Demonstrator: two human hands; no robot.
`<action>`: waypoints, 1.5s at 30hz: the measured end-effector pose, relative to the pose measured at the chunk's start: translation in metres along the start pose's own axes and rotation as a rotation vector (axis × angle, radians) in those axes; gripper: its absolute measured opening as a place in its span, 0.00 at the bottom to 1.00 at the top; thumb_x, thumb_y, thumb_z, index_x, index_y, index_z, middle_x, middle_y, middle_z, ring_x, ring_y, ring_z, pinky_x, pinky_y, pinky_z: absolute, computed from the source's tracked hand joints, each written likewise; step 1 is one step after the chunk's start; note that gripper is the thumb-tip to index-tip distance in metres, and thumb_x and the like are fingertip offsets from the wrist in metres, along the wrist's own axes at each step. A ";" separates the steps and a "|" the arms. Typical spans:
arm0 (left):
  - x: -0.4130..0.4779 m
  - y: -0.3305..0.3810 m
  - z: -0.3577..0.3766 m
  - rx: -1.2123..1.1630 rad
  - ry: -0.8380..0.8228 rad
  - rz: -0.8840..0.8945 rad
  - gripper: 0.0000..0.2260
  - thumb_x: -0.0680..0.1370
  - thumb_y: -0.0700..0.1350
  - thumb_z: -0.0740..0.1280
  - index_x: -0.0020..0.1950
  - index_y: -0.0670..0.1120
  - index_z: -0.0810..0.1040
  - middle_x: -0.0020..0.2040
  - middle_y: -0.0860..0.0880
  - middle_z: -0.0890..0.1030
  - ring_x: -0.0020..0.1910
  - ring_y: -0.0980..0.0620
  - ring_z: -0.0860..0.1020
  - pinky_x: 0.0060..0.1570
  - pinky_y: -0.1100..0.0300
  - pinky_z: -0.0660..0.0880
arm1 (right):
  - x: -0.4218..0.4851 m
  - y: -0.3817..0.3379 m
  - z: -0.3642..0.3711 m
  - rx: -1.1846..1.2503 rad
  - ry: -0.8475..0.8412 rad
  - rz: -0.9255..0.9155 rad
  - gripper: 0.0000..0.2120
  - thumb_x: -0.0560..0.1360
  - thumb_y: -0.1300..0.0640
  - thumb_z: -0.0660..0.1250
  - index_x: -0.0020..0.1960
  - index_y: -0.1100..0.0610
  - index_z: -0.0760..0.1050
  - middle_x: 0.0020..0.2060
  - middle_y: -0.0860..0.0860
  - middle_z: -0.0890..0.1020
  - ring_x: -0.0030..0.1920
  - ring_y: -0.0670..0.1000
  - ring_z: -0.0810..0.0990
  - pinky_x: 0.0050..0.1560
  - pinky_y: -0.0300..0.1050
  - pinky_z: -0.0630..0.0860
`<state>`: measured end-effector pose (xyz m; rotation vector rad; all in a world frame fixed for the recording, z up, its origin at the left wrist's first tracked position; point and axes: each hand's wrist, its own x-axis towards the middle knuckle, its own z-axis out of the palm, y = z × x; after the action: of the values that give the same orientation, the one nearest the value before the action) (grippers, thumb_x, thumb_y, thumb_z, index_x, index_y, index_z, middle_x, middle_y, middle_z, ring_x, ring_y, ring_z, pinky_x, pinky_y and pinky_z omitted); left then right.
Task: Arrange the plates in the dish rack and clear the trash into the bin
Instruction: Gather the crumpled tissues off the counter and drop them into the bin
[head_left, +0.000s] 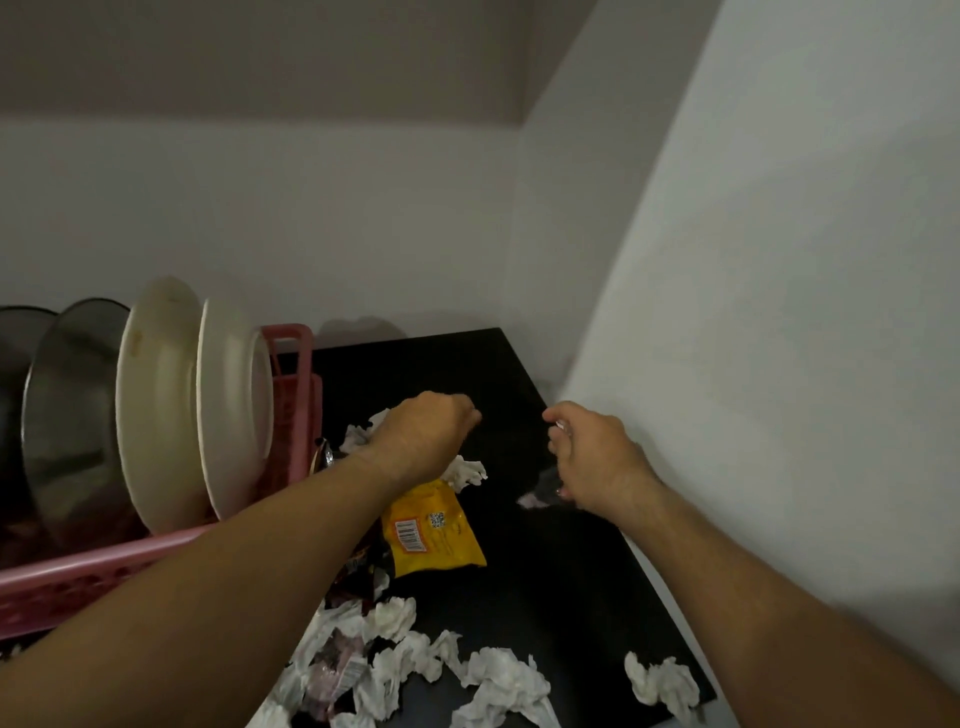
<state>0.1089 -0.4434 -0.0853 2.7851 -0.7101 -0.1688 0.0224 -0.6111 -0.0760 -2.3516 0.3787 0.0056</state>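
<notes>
Four plates stand on edge in the pink dish rack (78, 571) at the far left. The two white plates (161, 395) are on the right and the two steel plates (72, 410) are to their left, all leaning the same way.

The trash lies on the black surface (545, 587) just right of the rack. A yellow wrapper (434, 530) lies flat with its barcode up, near the middle. Nearer, a heap of crumpled tissues (498, 675) is mixed with dark wrappers (337, 660), and a lone tissue (660, 680) sits apart at the near right edge.

The left hand (426, 431) is beyond the yellow wrapper, knuckles up. Its fingers are curled down round a far tissue (467, 470), which sticks out on both sides of the hand. The right hand (597, 457) is to the right, apart from the left, near the wall. Its fingers are curled too, and a small white scrap (560, 427) is pinched at the fingertips. Just under that hand is a dark, pinkish scrap (540, 498); it is blurred, so I cannot tell whether the hand touches it.

Both bare forearms reach in from the near edge. Pale walls (779, 312) close in the surface at the far side and on the right.
</notes>
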 end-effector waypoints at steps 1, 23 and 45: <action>0.001 0.002 0.003 0.028 -0.020 -0.007 0.14 0.81 0.54 0.60 0.63 0.49 0.74 0.53 0.49 0.79 0.49 0.52 0.79 0.50 0.55 0.79 | -0.001 0.001 0.000 -0.029 0.057 -0.014 0.13 0.84 0.55 0.58 0.67 0.51 0.72 0.47 0.48 0.80 0.38 0.43 0.77 0.30 0.29 0.71; 0.039 0.001 0.031 0.288 -0.272 0.130 0.25 0.78 0.43 0.66 0.73 0.50 0.63 0.64 0.45 0.73 0.61 0.45 0.75 0.56 0.52 0.76 | 0.000 0.037 0.010 0.136 0.019 0.032 0.13 0.83 0.59 0.57 0.62 0.46 0.73 0.42 0.50 0.81 0.34 0.44 0.77 0.27 0.30 0.70; -0.074 -0.013 -0.047 -0.035 -0.002 0.172 0.12 0.78 0.42 0.67 0.61 0.47 0.70 0.60 0.48 0.71 0.49 0.53 0.73 0.46 0.60 0.73 | -0.052 -0.028 0.031 -0.033 0.047 -0.093 0.12 0.84 0.56 0.55 0.62 0.53 0.75 0.46 0.46 0.79 0.44 0.43 0.77 0.39 0.34 0.71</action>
<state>0.0586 -0.3866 -0.0402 2.6747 -0.9330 -0.1484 -0.0165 -0.5571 -0.0730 -2.4034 0.2938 -0.0891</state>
